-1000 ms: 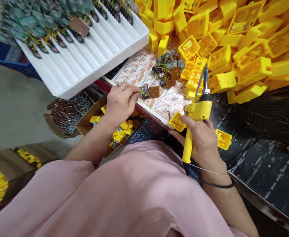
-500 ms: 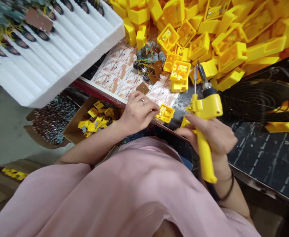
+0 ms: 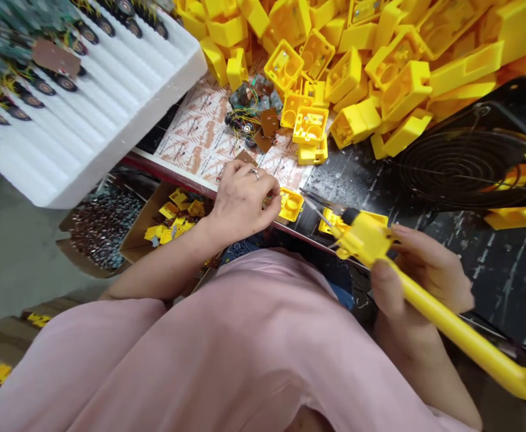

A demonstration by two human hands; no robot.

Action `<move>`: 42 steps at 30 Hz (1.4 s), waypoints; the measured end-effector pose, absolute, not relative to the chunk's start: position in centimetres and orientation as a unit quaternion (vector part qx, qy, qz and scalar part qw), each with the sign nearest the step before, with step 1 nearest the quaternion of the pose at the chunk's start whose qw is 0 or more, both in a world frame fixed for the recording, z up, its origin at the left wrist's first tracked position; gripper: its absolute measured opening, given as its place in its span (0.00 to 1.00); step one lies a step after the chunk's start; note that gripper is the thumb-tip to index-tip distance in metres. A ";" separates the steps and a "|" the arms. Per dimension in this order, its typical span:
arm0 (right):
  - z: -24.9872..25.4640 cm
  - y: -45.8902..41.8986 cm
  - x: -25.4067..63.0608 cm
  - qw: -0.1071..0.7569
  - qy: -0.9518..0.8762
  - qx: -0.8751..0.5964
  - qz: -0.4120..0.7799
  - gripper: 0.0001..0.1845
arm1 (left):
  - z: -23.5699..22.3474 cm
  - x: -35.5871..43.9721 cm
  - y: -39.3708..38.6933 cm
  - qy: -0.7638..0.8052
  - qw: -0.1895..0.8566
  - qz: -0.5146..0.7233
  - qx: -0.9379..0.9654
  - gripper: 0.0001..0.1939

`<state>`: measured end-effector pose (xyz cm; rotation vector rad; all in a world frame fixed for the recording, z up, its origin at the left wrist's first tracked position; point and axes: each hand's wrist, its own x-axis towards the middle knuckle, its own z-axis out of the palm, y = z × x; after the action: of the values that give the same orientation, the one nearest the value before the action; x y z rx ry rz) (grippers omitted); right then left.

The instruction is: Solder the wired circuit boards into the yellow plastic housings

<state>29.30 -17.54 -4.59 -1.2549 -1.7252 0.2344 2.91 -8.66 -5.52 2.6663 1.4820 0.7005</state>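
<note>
- Head view: black counter (image 3: 483, 282), printed sheet (image 3: 195, 135); grey floor (image 3: 15, 240) left.
- Casing heap (image 3: 406, 90) and fan (image 3: 460, 165) beyond; foam tray (image 3: 105, 132) crowds left.
- Right hand (image 3: 433, 261) grips soldering gun (image 3: 366, 239), tip beside small casing (image 3: 292, 204).
- Left hand (image 3: 247, 201) at small casing; cannot tell its grip, fingertips hidden.

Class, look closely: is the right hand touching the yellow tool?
Touching: the head view shows the yellow tool gripped in the right hand, between thumb and fingers.
</note>
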 end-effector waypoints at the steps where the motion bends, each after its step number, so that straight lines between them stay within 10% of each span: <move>1: -4.5 -17.8 29.1 0.484 -0.708 -0.503 0.108 0.28 | -5.5 2.9 -8.6 0.469 -0.001 0.226 0.854 0.10; 22: -2.3 -16.6 29.3 0.421 -0.793 -0.432 0.079 0.13 | -5.3 2.7 -8.1 0.446 -0.030 0.213 0.869 0.11; 36: -3.4 -18.2 28.9 0.479 -0.690 -0.531 0.109 0.37 | -5.4 2.0 -9.1 0.481 0.035 0.246 0.841 0.09; 42: -3.8 -18.2 29.5 0.517 -0.696 -0.491 0.085 0.26 | -5.1 0.7 -10.0 0.454 0.029 0.253 0.854 0.10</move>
<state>29.47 -18.19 -3.82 -1.1796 -1.6701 0.2048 0.66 -10.05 -5.15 2.6337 1.4024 0.7816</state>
